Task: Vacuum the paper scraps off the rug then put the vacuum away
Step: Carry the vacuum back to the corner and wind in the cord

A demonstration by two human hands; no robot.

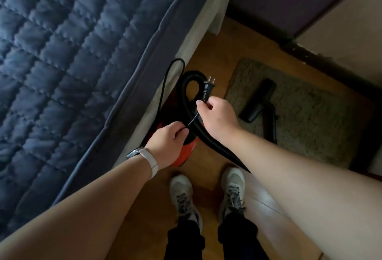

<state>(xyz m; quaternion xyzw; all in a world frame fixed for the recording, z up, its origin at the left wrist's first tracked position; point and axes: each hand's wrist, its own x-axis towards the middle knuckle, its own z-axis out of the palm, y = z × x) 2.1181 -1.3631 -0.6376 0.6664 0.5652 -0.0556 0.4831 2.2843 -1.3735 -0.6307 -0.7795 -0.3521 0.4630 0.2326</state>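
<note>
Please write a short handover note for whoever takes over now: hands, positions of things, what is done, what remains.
Left hand grips the thin black power cord above the red vacuum body.
Right hand pinches the same cord just below its black plug, which is in no socket.
The black ribbed hose loops over the vacuum, beside the blue quilted bed. The black floor nozzle lies on the grey-brown shaggy rug.
Done: no paper scraps show on the rug.
Left: stow the cord, gather hose and nozzle, put the vacuum away.

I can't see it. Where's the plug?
In the head view's middle, the plug sticks up, held by the right hand, against the black hose, left of the rug.
</note>
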